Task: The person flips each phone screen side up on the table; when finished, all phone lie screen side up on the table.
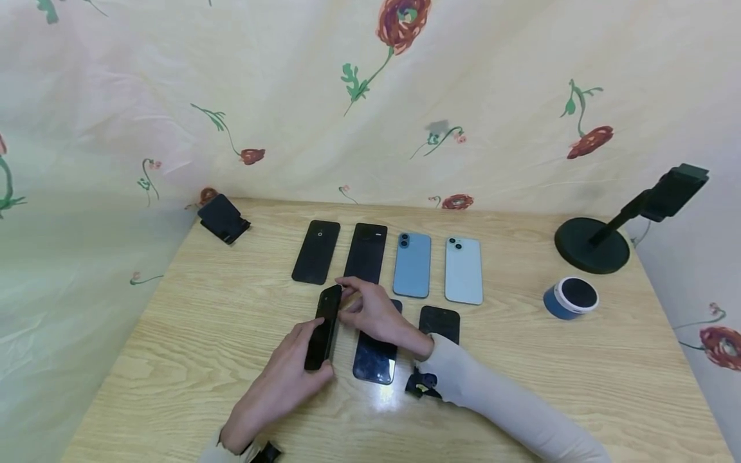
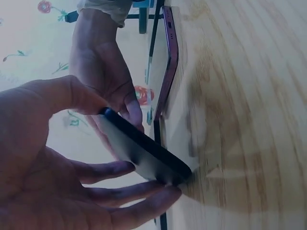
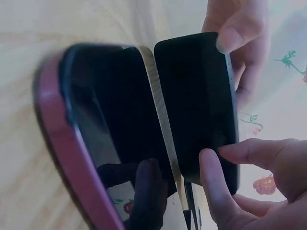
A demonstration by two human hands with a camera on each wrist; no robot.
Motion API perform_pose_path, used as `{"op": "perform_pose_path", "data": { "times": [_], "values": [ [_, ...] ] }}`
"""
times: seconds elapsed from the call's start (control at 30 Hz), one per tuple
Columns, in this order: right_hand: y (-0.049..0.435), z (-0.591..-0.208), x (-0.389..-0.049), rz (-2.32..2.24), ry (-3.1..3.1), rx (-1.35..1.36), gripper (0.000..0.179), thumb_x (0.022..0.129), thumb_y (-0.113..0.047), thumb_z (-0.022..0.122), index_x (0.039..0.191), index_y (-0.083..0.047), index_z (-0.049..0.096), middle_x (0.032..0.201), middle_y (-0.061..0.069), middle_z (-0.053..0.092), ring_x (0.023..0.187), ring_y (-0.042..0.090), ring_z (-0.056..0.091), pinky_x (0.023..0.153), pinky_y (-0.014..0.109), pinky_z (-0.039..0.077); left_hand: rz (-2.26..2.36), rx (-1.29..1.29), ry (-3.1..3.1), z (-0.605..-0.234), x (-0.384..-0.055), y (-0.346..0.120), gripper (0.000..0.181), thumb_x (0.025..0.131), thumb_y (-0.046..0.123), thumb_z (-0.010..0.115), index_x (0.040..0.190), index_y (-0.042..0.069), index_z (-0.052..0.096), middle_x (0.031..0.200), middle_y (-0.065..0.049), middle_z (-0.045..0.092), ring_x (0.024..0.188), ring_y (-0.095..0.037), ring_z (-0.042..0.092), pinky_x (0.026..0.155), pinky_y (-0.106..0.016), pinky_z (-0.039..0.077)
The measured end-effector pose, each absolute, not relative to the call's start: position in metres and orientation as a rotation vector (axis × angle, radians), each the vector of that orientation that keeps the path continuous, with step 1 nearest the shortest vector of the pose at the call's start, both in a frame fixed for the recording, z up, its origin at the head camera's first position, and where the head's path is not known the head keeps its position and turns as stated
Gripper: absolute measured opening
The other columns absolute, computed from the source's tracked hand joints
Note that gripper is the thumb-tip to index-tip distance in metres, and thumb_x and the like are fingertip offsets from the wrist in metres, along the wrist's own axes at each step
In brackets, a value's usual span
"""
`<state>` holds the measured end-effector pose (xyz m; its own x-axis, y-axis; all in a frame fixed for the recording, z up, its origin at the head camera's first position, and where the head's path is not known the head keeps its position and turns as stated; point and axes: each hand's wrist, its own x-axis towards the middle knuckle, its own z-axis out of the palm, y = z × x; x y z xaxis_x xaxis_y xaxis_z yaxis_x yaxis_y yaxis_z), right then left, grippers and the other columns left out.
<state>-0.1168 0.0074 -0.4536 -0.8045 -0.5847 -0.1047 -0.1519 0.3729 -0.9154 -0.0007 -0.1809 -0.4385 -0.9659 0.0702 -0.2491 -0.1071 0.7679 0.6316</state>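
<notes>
My left hand (image 1: 287, 366) holds a black smartphone (image 1: 321, 331) by its long edges, thumb on one side and fingers on the other. Tilted up off the wooden table, the phone shows its dark screen in the right wrist view. My right hand (image 1: 373, 310) pinches the same phone near its far end, one digit on the screen and another at the edge. Below the right hand lies a dark-screened phone (image 1: 373, 363) with a pinkish-purple frame (image 3: 57, 103), partly covered by that hand. A smaller black phone (image 1: 441, 323) lies beside the right wrist, which hides its lower part.
Behind the hands runs a row: a black phone (image 1: 315, 252), a dark phone (image 1: 367, 244), a blue phone (image 1: 412, 273) and a pale blue phone (image 1: 463, 276). A folded black stand (image 1: 222, 217) sits far left. At right are a black phone stand (image 1: 592, 247) and a blue-and-white tub (image 1: 560, 303).
</notes>
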Motion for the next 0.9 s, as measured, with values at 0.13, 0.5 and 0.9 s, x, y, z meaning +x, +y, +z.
{"op": "perform_pose_path", "data": {
  "times": [0.13, 0.5, 0.9],
  "values": [
    [0.008, -0.454, -0.115, -1.407, 2.19, -0.638, 0.068, 0.095, -0.008, 0.074, 0.155, -0.003, 0.044, 0.128, 0.016, 0.067, 0.091, 0.02, 0.077, 0.073, 0.022, 0.058, 1.058, -0.032, 2.672, -0.44, -0.002, -0.183, 0.071, 0.092, 0.023, 0.068, 0.158, 0.015, 0.042, 0.156, -0.006, 0.051, 0.137, -0.024, 0.054, 0.11, -0.052, 0.047],
    [0.007, -0.457, -0.112, -1.352, 2.179, -0.562, 0.075, 0.093, -0.026, 0.079, 0.155, -0.002, 0.044, 0.122, 0.013, 0.074, 0.08, 0.013, 0.076, 0.073, 0.023, 0.057, 1.368, -0.068, 2.683, -0.443, -0.013, -0.193, 0.043, 0.091, 0.002, 0.068, 0.132, 0.011, 0.063, 0.112, -0.008, 0.074, 0.094, -0.014, 0.069, 0.074, -0.023, 0.058],
    [0.001, -0.458, -0.111, -1.285, 2.277, -0.523, 0.072, 0.085, -0.01, 0.086, 0.148, -0.006, 0.051, 0.12, 0.014, 0.066, 0.084, 0.016, 0.077, 0.076, 0.026, 0.059, 1.417, -0.132, 2.761, -0.45, -0.015, -0.202, 0.046, 0.084, -0.004, 0.076, 0.128, 0.004, 0.062, 0.115, -0.012, 0.069, 0.09, -0.017, 0.067, 0.073, -0.022, 0.057]
  ]
}}
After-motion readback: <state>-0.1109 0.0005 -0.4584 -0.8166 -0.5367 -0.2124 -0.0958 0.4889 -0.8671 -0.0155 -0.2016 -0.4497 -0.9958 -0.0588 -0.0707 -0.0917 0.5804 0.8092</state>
